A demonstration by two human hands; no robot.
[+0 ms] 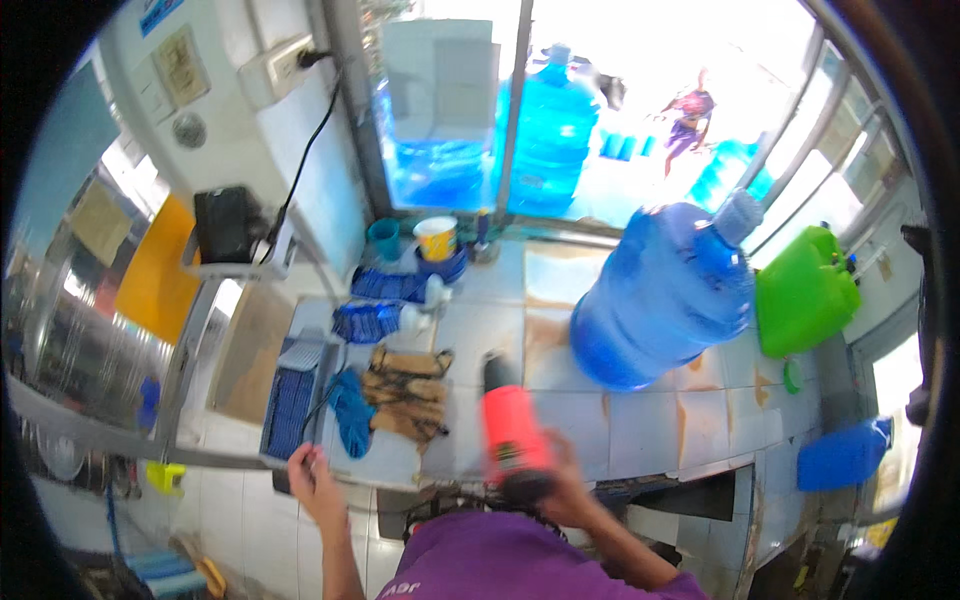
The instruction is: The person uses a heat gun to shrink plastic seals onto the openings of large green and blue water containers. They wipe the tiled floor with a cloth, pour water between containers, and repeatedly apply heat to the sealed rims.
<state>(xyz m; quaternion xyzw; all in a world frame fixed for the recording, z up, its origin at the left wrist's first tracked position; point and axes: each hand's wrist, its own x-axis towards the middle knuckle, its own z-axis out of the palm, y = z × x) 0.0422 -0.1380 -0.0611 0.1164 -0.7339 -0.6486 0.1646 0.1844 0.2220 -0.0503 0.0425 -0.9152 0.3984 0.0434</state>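
My right hand (569, 490) is closed on a heat gun (512, 430) with a red-orange body, black nozzle and black rear end. Its nozzle points away from me over the white tiled counter; the handle is mostly hidden, and motion blurs it. My left hand (318, 488) is low at the left, fingers pinched together, close to a blue-grey basket (290, 405). A thin dark cord passes near its fingertips, but what they hold is too small to make out. Right of the heat gun a big blue water jug (660, 300) stands capped on the counter.
Tan gloves (408, 395), a blue cloth (351, 415) and blue packs (368, 322) lie on the counter's left. Behind them are a yellow-white tub (436, 240) and teal cup (384, 238). A green jerrycan (805, 292) stands right. Beyond the glass, a person (690, 112) is outside.
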